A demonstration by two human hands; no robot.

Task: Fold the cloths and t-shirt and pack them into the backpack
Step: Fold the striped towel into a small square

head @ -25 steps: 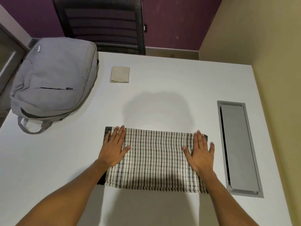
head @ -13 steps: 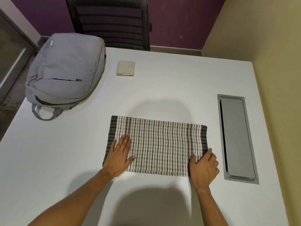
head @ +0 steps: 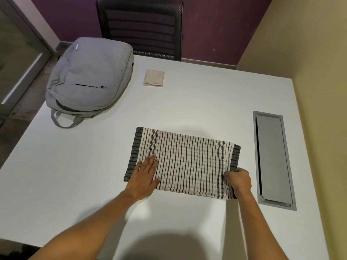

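A white table (head: pixel 187 102) fills the view, seen from above by the person seated at its near edge. At about ten o'clock, at the far left corner, a grey backpack (head: pixel 90 79) lies flat, its carry loop pointing toward the viewer and its front zip closed. Just right of it, near eleven o'clock and apart from the bag, sits a small beige cloth (head: pixel 154 78) already folded into a neat square. Beyond the table's far edge, at twelve o'clock, stands a black mesh chair (head: pixel 139 25) against a purple wall.

Near the centre lies a checked cloth (head: pixel 187 162), cream with dark lines and dark end bands, folded into a long rectangle. The left hand (head: pixel 145 177) rests flat on its near left part, at about seven o'clock on the cloth, fingers straight and held together, thumb out. The right hand (head: pixel 239 180) is at the cloth's near right corner, about four o'clock, fingers curled and pinching the edge, which lifts slightly there.

At three o'clock, a long grey metal hatch (head: pixel 272 158) is set into the tabletop, beside a tan wall.
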